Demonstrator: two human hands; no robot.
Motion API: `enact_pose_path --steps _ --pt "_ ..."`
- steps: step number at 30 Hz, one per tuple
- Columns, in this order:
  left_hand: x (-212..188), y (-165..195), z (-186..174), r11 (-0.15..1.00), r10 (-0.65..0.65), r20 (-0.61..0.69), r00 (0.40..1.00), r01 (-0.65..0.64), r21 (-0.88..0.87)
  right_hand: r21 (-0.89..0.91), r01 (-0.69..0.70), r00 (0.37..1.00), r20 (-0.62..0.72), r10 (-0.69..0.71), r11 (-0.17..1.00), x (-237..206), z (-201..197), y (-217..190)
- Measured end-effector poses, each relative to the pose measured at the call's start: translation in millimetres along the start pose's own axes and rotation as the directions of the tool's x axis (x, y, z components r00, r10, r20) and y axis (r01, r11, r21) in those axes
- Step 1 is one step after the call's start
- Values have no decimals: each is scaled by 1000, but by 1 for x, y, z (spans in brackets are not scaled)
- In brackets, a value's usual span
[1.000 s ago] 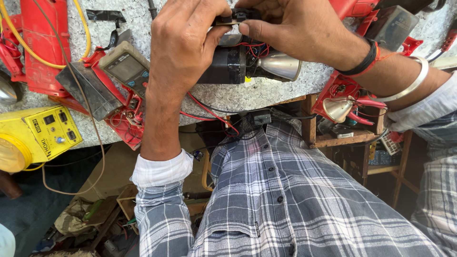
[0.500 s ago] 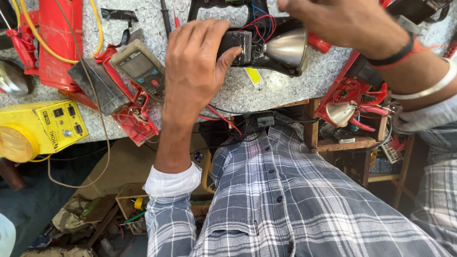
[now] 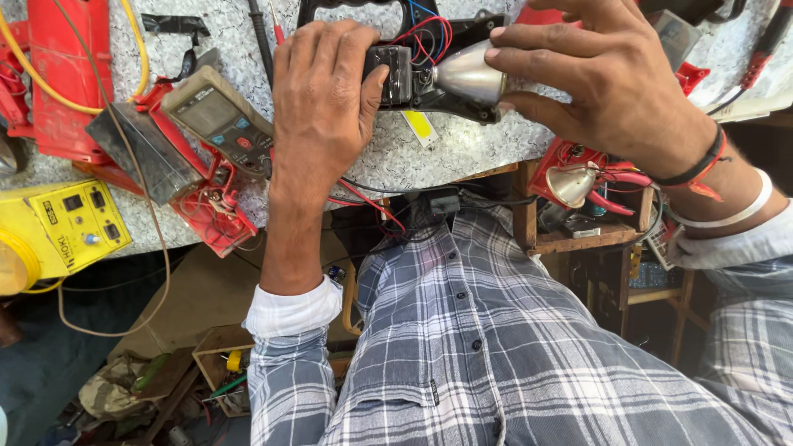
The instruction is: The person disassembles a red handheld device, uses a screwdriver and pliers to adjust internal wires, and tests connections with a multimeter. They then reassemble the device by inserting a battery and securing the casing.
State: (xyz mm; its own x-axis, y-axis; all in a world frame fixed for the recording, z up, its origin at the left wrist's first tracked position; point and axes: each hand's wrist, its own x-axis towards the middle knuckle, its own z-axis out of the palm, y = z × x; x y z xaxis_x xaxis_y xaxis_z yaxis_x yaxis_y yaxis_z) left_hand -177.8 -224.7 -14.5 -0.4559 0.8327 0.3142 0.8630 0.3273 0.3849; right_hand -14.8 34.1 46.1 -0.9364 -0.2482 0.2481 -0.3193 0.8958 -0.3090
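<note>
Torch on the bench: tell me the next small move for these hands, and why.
Probably steady the body and ease the reflector straight onto it. The left hand grips the black torch body, thumb on its end; the right hand pinches the silver reflector at its front. Red and blue wires loop loose just above the joint, so they look at risk of being pinched.

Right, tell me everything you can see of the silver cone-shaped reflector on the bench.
The silver reflector is a shiny, metal-looking cone, lying on its side on the speckled stone bench. Its narrow end joins a black housing with red and blue wires above. The right hand rests fingertips on its wide end; the left hand grips the housing.
</note>
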Motion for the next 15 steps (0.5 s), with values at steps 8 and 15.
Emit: enact_pose_path --steps 8,15 --pt "-25 50 2 997 33 -237 971 -14 79 25 -62 998 -9 62 998 -15 2 -13" --pt "-67 67 28 992 -56 -217 974 79 96 -152 111 990 101 -96 982 -7 15 -22"
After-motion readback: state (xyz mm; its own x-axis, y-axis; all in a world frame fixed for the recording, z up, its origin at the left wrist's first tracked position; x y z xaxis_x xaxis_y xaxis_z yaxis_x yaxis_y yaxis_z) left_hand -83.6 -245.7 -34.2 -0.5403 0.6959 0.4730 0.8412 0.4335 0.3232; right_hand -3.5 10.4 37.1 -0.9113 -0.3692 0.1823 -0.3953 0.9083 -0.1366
